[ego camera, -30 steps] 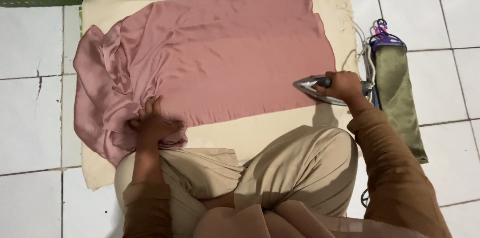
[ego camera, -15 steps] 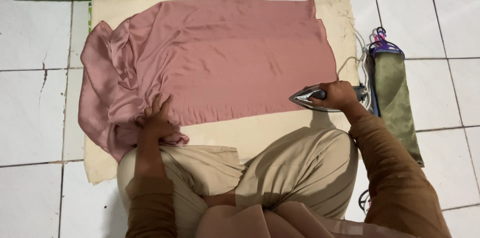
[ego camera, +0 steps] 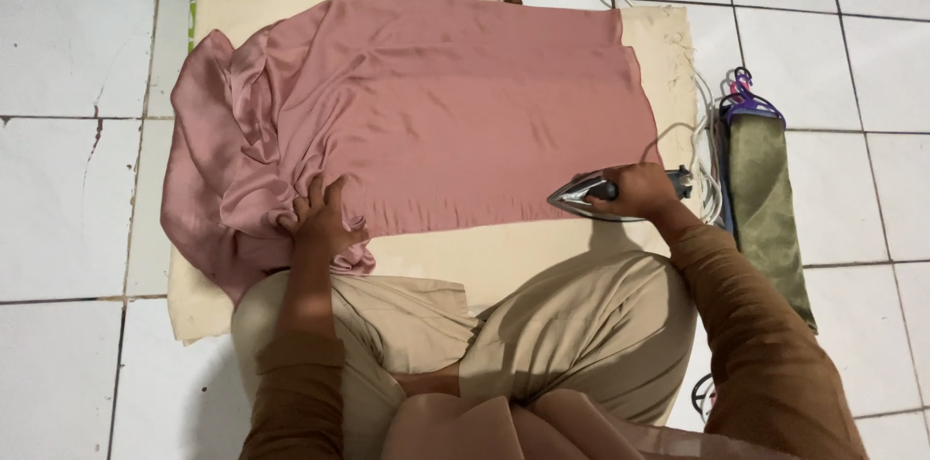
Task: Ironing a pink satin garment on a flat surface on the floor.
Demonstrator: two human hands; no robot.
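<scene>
Fingers of left hand spread flat, pinning bunched edge of pink satin cloth at lower left of frame; right hand closed around handle of iron at right-centre, on the cloth's lower right edge. Cloth lies over cream pad on tiled floor. Best to keep fabric taut, glide iron leftward steadily, keep fingers away from soleplate, mind the cord.

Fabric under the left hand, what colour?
Dusty pink fabric, plain, no pattern; the head view shows it.
</scene>
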